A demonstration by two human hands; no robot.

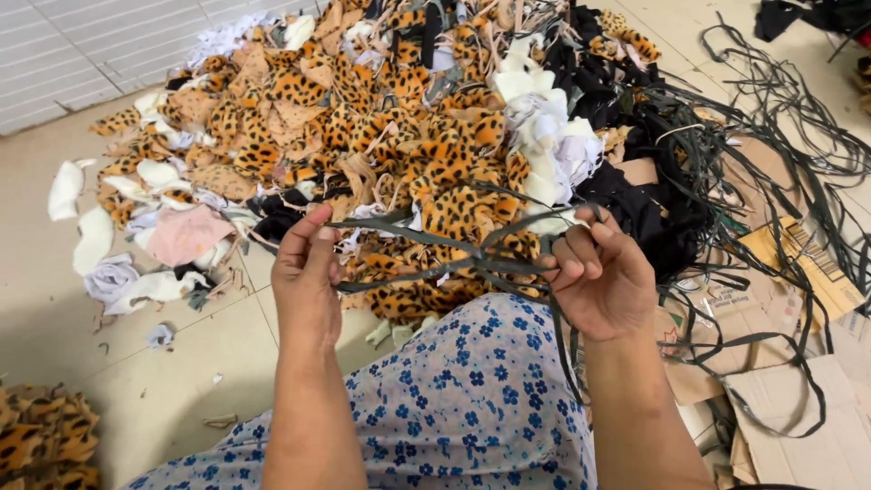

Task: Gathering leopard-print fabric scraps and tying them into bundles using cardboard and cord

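My left hand [307,281] and my right hand [601,277] are raised above my knee, which is covered by blue flowered cloth [472,390]. Between them stretch several thin dark strips [435,249], pinched at both ends. The left thumb and fingers grip one end; the right fingers curl round the other, and loose strip ends hang down beside the right wrist. Behind the hands lies a big heap of leopard-print fabric scraps [363,118].
White and pink scraps [154,236] lie on the tiled floor to the left. A tangle of dark strips [762,154] and black cloth spreads over flattened cardboard [807,417] on the right. More leopard-print pieces [41,440] sit at the lower left corner.
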